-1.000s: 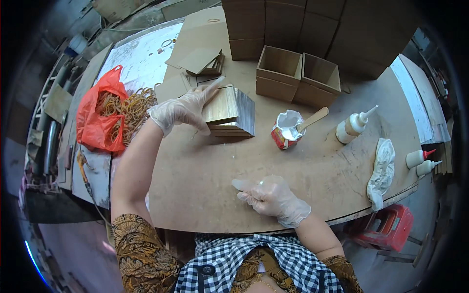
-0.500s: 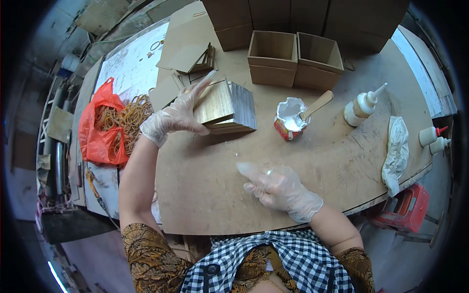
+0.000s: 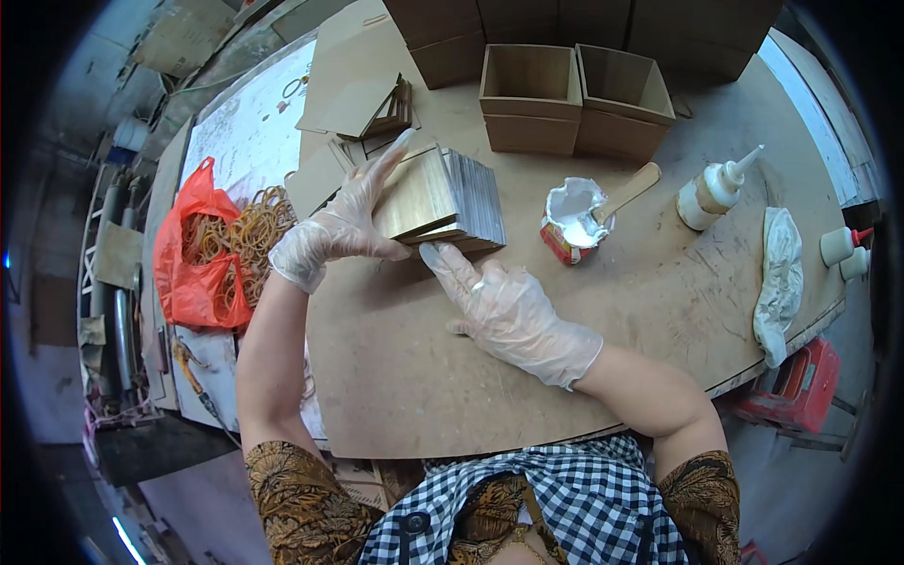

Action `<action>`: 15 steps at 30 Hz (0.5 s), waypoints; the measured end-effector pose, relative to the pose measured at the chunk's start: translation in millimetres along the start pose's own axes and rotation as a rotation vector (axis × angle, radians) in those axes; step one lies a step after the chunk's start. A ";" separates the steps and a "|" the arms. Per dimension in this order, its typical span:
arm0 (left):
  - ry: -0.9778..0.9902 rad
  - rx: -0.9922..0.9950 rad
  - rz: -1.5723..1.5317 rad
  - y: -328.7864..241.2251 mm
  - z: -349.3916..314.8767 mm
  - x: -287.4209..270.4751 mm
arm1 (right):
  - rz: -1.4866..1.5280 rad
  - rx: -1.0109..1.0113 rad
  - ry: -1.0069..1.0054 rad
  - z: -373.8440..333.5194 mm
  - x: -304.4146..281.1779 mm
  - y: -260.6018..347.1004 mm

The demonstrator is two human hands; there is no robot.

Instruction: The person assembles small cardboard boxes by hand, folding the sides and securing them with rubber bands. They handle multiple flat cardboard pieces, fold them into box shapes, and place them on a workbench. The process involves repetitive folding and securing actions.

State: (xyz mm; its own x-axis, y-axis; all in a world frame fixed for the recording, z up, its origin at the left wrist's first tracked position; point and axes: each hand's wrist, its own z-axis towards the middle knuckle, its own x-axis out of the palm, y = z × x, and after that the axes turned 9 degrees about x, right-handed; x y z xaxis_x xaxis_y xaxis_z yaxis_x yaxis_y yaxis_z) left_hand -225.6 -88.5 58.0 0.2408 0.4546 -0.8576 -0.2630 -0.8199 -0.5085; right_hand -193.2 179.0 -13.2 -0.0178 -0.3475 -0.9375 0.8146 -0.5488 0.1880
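A stack of thin wooden boards [image 3: 417,196] leans in a fanned row on the table. My left hand [image 3: 344,226], in a clear plastic glove, spans its left end, thumb at the near edge and fingers along the far side. Also gloved, my right hand [image 3: 518,315] reaches the near edge of the boards with its stretched index finger. That fingertip looks bluish white, and the thumb stands apart below. To the right stands an open tub of white paste [image 3: 572,226] with a wooden stick [image 3: 629,191] in it.
Two open wooden boxes [image 3: 530,132] stand at the back before larger brown boxes [image 3: 692,42]. Flat boards [image 3: 353,104] lie behind the stack. A red bag [image 3: 193,292] of rubber bands sits left. Squeeze bottle [image 3: 706,200], crumpled white cloth [image 3: 778,282] and red stool [image 3: 800,386] are right.
My right hand has moved up and left from the table's middle to the near edge of the boards, its index finger now extended. My left hand keeps its place on the stack.
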 end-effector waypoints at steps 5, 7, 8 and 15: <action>-0.079 0.078 -0.158 11.0 -4.0 1.8 | -0.006 -0.010 -0.010 1.4 -5.1 -0.3; -0.133 0.049 -0.234 11.2 -8.3 2.3 | 0.038 -0.021 -0.006 2.2 -8.8 -2.7; -0.160 0.037 -0.270 8.9 -10.8 1.9 | 0.060 -0.027 -0.006 2.2 -11.7 -4.9; -0.369 0.191 -0.741 -46.4 -59.0 31.6 | 0.936 -0.021 -0.209 0.0 -14.3 -15.3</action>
State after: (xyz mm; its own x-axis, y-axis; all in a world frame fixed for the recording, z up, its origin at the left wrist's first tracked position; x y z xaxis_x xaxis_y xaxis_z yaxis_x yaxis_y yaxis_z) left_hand -150.7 -56.7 59.1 0.1014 0.9626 -0.2513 -0.3185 -0.2079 -0.9248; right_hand -205.4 192.4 -2.7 0.5440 -0.7678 -0.3384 0.5613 0.0332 0.8270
